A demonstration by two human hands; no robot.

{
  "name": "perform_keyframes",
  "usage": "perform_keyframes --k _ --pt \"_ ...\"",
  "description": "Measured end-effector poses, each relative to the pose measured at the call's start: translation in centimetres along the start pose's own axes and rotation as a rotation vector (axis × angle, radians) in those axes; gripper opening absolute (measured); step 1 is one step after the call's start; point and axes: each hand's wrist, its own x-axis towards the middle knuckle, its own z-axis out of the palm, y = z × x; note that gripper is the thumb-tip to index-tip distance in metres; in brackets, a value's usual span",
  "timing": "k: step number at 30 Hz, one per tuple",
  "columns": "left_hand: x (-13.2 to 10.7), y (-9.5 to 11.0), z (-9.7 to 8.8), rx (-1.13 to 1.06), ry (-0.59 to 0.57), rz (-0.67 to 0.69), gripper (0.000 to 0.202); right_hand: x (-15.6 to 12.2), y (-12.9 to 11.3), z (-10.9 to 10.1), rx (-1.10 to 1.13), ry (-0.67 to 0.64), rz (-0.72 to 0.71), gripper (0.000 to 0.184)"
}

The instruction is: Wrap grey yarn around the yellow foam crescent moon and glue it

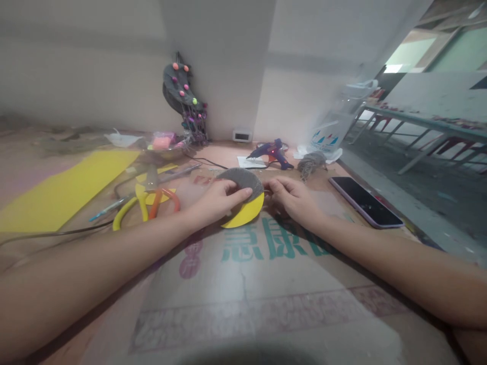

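Observation:
My left hand (224,196) is closed on a flat yellow card crescent (247,212) whose upper part is covered in grey yarn (243,177). The thumb presses on the grey surface, and the other fingers are mostly hidden behind it. Just right of the piece, my right hand (285,192) is closed in a pinch at its edge. A thin strand seems to run from the edge into those fingertips, though it is blurred. Behind the right hand lies a loose ball of grey yarn (312,163).
A glue gun (270,152) with a red light lies at the back. Left are scissors (154,203) with orange handles, yellow-handled pliers (131,210) and yellow sheet (72,187). A phone (365,201) lies right. A grey crescent with pompoms (177,88) stands against the wall.

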Motion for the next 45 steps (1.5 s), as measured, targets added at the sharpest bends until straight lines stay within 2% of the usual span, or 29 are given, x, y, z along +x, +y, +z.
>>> perform_keyframes --k 4,9,13,15,17,20,24,27,28,30,32,36,39,42,45 --pt "0.0 0.2 0.0 0.006 0.018 -0.008 0.041 0.1 0.0 0.0 0.072 0.021 0.009 0.021" --pt "-0.3 0.7 0.0 -0.015 0.045 -0.052 0.041 0.0 -0.3 0.0 -0.097 0.009 -0.020 0.015" --pt "-0.2 0.8 0.0 -0.019 0.197 -0.051 0.038 0.1 -0.1 -0.1 -0.055 0.007 -0.003 0.028" --pt "-0.1 0.8 0.0 -0.025 0.264 -0.030 0.037 0.3 0.1 -0.2 -0.060 0.041 0.002 0.022" --pt "-0.1 0.8 0.0 -0.036 0.273 -0.021 0.037 0.5 0.5 -0.2 -0.062 0.056 0.012 0.015" --pt "-0.3 0.9 0.0 -0.052 0.234 -0.032 0.039 0.6 0.8 -0.3 -0.021 0.060 -0.005 0.018" --pt "-0.5 0.9 -0.1 -0.062 0.160 -0.030 0.039 0.3 0.7 -0.4 0.006 0.096 -0.116 0.026" --pt "-0.6 0.9 -0.1 -0.081 0.113 0.055 0.035 -0.1 0.4 -0.2 -0.103 0.069 -0.264 0.037" --pt "-0.6 0.9 -0.1 -0.083 0.098 0.100 0.033 -0.2 0.3 -0.1 -0.157 0.038 -0.310 0.036" --pt "-0.8 1.0 0.1 -0.065 0.073 0.186 0.030 -0.5 0.2 0.1 -0.255 -0.023 -0.367 0.021" --pt "-1.0 1.1 0.2 -0.059 0.058 0.242 0.031 -0.8 0.0 0.2 -0.310 -0.025 -0.394 0.014" --pt "-1.8 1.4 0.5 -0.108 -0.004 0.246 0.051 -1.2 -0.4 0.0 -0.364 0.064 -0.507 0.009" --pt "-2.1 1.5 0.5 -0.099 -0.050 0.267 0.052 -1.1 -0.5 -0.1 -0.512 -0.016 -0.630 0.009" --pt "-1.6 1.3 0.4 -0.119 -0.022 0.248 0.037 -1.0 -0.5 0.1 -0.638 -0.070 -0.710 0.004" --pt "-0.8 1.2 0.2 -0.137 0.110 0.158 0.028 -1.1 -0.7 0.1 -0.608 -0.084 -0.728 0.017"
